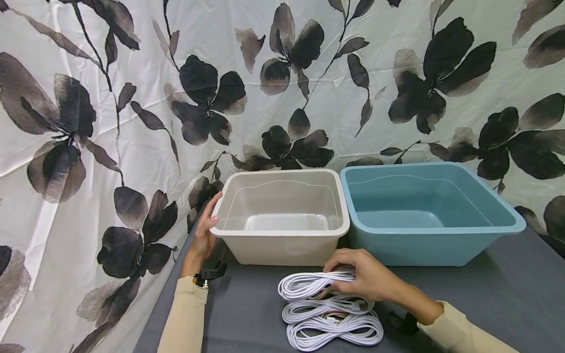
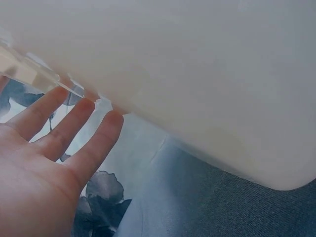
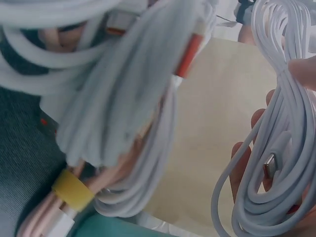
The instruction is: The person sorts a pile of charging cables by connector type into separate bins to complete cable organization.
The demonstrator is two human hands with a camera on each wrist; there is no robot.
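Observation:
My left hand touches the left rim of a beige plastic bin; in the left wrist view its fingers are extended against the bin's side. In front of the bins, my right hand grips a coiled white cable at the top of a small pile. The right wrist view shows this cable between thumb and fingers, with a metal plug end in its loops. More white cable coils lie just below it. Among the pile are pinkish-tan cables bound by a yellow band.
A larger blue bin stands right beside the beige one. Both stand on a grey cloth-covered surface. Behind hangs a white curtain with dark flowers. A dark object lies under the right wrist.

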